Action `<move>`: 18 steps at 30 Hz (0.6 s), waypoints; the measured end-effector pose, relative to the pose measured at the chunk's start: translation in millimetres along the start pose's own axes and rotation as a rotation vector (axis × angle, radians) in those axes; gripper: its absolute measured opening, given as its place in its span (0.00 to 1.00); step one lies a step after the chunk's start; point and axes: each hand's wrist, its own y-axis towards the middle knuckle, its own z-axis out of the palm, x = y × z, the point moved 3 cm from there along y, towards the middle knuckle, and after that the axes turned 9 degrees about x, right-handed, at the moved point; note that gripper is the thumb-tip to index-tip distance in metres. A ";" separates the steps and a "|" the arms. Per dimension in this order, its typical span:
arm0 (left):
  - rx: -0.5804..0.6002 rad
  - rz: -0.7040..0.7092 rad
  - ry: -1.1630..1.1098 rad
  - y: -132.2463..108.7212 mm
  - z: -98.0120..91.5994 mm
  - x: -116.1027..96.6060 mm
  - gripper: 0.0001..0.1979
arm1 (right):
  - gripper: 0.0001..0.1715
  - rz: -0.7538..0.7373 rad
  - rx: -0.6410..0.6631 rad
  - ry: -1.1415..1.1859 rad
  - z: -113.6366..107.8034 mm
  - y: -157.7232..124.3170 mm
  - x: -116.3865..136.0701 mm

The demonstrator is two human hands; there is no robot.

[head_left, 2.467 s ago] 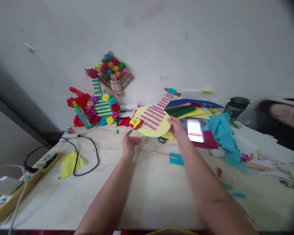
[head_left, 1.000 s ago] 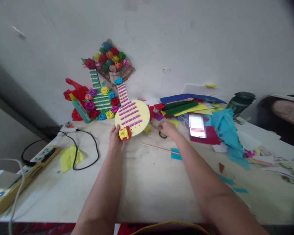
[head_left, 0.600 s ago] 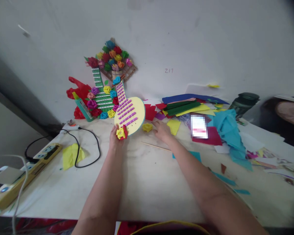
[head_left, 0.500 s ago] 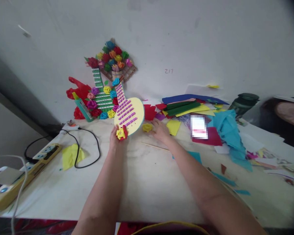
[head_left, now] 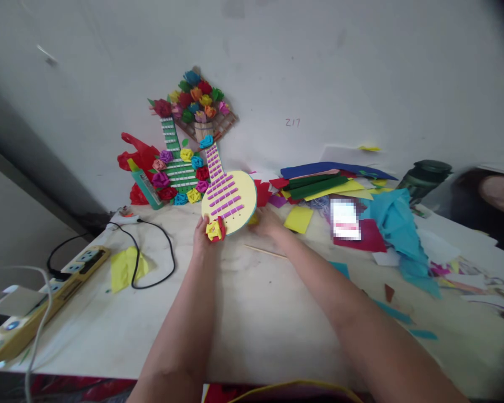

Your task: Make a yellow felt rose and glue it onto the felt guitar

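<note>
My left hand (head_left: 204, 235) is closed on the lower edge of a yellow paper guitar (head_left: 231, 198) with purple strips, beside the yellow and red paper flower (head_left: 215, 229) fixed there. The guitar stands tilted, and its neck with a blue flower (head_left: 206, 141) points up toward the wall. My right hand (head_left: 266, 223) lies on the table just right of the guitar's body, over a small yellow paper flower (head_left: 253, 219) that it mostly hides. Whether its fingers grip that flower is hidden.
A green paper guitar with several flowers (head_left: 177, 176) and a flower basket craft (head_left: 201, 109) lean on the wall. A glue bottle (head_left: 145, 187), power strip (head_left: 54, 285) with black cable, thin wooden stick (head_left: 264, 252), phone (head_left: 345, 219), coloured paper stack (head_left: 327, 182) and dark bottle (head_left: 422, 176) lie around.
The yellow guitar went from lying right of centre in my right hand to standing tilted in my left hand. My right hand let go and came down onto the small yellow flower.
</note>
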 end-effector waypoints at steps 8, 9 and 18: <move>0.025 0.012 -0.017 -0.6 2.7 0.1 0.13 | 0.32 -0.048 -0.042 0.013 1.9 -5.7 -2.7; 0.028 0.012 -0.016 -0.6 2.5 -0.3 0.13 | 0.32 -0.050 -0.048 0.019 0.3 -7.2 -2.8; 0.092 0.009 -0.053 5.7 -6.3 -0.5 0.13 | 0.30 -0.110 -0.199 0.152 -6.2 -8.6 -5.7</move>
